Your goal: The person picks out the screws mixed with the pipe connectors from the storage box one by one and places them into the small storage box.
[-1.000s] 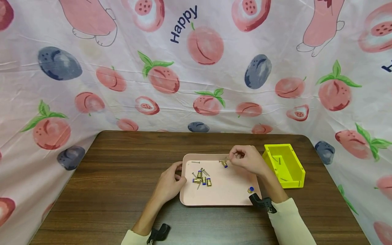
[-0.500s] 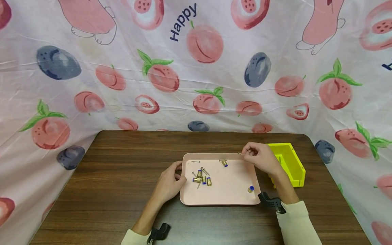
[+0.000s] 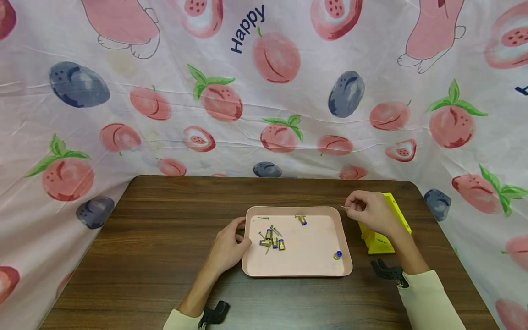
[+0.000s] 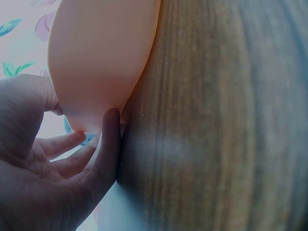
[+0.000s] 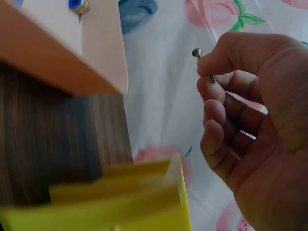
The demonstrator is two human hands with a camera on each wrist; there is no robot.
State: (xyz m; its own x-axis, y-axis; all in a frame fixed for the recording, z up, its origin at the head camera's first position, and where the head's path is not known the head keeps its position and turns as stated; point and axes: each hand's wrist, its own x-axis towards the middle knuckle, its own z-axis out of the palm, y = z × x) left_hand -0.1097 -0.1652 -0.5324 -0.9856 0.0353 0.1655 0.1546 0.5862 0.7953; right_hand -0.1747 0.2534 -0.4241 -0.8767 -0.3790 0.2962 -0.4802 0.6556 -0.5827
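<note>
Between thumb and forefinger, my right hand (image 3: 371, 211) pinches a small screw (image 5: 197, 53), its round head sticking out past the thumb. This hand is over the left side of the yellow bin (image 3: 399, 215), hiding much of it. My left hand (image 3: 229, 243) grips the left rim of the pink tray (image 3: 309, 270), thumb at the inside edge and fingers outside; the left wrist view shows the tray wall (image 4: 103, 72) between them. On the tray lie several brass fittings (image 3: 282, 245) with blue ends, mixed with loose screws (image 3: 277, 231).
A lone fitting (image 3: 338, 255) sits in the tray's near right corner, another (image 3: 302, 220) by the far edge beside a screw. A single screw (image 3: 263, 218) lies far left. The brown table (image 3: 165, 206) ends at a fruit-print cloth (image 3: 231, 151).
My right hand has carried the screw right, from above the tray's far edge to beside and over the yellow bin. The left hand keeps its place on the tray.
</note>
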